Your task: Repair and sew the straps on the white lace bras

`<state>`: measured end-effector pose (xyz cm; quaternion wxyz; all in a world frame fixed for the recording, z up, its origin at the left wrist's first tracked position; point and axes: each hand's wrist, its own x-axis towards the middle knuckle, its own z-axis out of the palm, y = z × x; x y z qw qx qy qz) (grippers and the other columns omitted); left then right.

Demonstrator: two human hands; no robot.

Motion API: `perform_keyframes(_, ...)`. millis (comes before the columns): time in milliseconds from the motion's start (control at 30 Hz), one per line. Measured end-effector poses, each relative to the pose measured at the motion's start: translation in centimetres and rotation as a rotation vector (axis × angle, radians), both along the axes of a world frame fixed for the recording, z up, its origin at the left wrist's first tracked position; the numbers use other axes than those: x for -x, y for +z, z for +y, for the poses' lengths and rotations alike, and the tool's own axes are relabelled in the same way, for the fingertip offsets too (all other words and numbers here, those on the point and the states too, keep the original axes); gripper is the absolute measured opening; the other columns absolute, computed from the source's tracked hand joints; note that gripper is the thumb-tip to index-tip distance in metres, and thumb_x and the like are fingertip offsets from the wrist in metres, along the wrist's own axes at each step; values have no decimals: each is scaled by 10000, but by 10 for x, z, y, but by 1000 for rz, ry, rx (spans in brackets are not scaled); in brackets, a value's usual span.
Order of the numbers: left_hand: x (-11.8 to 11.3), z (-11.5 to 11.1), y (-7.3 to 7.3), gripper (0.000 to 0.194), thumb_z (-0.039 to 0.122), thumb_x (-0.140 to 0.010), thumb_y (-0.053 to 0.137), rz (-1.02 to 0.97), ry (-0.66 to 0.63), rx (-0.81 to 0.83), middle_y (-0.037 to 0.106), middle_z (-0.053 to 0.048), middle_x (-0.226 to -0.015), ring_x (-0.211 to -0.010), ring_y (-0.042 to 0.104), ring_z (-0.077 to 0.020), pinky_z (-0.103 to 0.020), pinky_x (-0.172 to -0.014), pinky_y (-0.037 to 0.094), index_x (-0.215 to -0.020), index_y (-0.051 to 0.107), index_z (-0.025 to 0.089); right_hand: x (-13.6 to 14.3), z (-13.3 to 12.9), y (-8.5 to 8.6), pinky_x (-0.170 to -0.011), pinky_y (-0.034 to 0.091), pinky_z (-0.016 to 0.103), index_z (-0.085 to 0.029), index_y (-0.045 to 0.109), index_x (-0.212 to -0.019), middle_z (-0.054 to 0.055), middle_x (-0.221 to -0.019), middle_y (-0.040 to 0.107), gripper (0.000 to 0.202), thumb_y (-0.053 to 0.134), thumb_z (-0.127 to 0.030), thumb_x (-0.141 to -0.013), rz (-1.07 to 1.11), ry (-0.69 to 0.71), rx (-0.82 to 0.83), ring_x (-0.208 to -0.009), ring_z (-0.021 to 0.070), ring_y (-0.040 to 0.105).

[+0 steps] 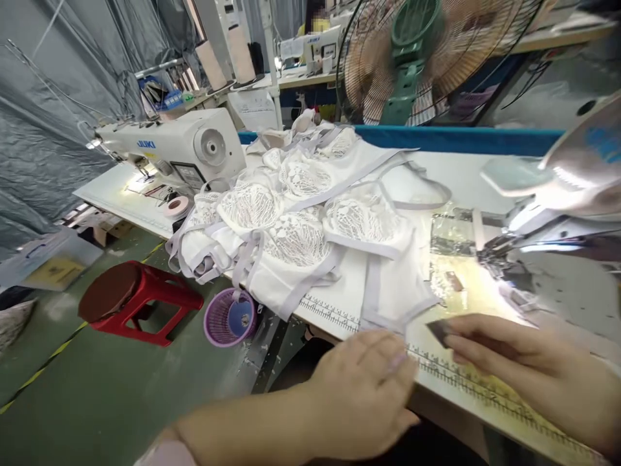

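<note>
My left hand (366,388) is at the table's front edge, its fingers together and bent down over the edge; what is under them, if anything, is hidden. My right hand (514,362) pinches a small dark flat piece (439,331) between thumb and fingers, just above the white tabletop (339,285). White lace bras (295,239) with pale grey edging lie in a pile beyond my left hand. Past my right hand, a lit sewing machine (557,239) has its needle area above the table. A small brown piece (455,281) lies near it.
A measuring tape strip (466,382) runs along the front edge. Another sewing machine (169,145) stands at the left. A red stool (140,301) and purple basket (230,317) are on the floor. Behind the table stands a large fan (412,58); a person sits farther back.
</note>
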<state>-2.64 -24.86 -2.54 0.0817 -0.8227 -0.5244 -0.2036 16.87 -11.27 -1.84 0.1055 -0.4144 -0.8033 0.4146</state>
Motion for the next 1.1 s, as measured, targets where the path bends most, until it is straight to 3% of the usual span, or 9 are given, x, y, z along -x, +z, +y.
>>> perform_keyframes(133, 21, 6, -17, 426, 379, -858, 444, 37, 50, -6, 520, -121, -1257, -1197, 446, -231, -353, -1031, 368, -1156, 532, 89, 52, 16, 19, -780, 483, 326, -242, 650, -963, 62, -957, 656, 332, 457, -471, -818, 34, 175, 35, -893, 213, 596)
perform_keyframes(267, 26, 5, -17, 377, 363, -859, 443, 31, 12, 30, 547, -94, -1228, -1163, 475, -191, -326, -1039, 360, -1111, 556, 105, 79, 28, 25, -672, 476, 315, -247, 645, -953, 31, -817, 652, 309, 452, -443, -810, -134, 247, 83, -750, 186, 593)
perform_keyframes(433, 26, 9, -20, 371, 371, -844, 441, -59, 10, -21, 572, -92, -1180, -1122, 496, -193, -324, -1025, 367, -1059, 576, 101, 81, 39, 18, -615, 452, 273, -218, 644, -926, 4, -655, 586, 301, 464, -427, -804, -121, 300, 158, -637, 146, 551)
perform_keyframes(700, 21, 11, -31, 332, 362, -797, 478, -130, 69, -120, 581, -109, -1139, -1094, 512, -196, -328, -1005, 377, -988, 594, 117, 80, 40, 17, -673, 470, 261, -245, 679, -866, 16, -843, 677, 266, 497, -422, -786, -89, 269, 144, -762, 165, 603)
perform_keyframes(1100, 19, 15, -35, 319, 336, -801, 460, -35, 48, -182, 591, -105, -1167, -1111, 515, -209, -345, -976, 402, -977, 611, 118, 82, 44, 21, -778, 471, 302, -219, 656, -883, 30, -930, 678, 260, 460, -376, -817, -77, 355, 218, -886, 195, 608)
